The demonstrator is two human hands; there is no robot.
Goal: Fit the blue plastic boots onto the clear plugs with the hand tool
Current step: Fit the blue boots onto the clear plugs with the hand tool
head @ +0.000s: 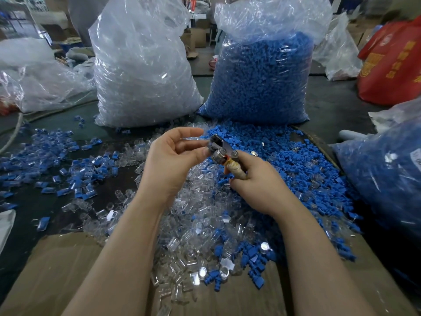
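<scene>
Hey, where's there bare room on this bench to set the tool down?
Bare cardboard lies at the near left, bordered by the clear plugs. Dark tabletop shows between the blue boot bag and red bag. The middle, under both hands, is crowded with loose parts.

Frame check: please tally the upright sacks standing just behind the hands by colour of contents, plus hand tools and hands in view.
sack of clear plugs: 1
sack of blue boots: 1
hand tool: 1, gripped by the right hand
hands: 2, counting the left hand
Total: 5
</scene>
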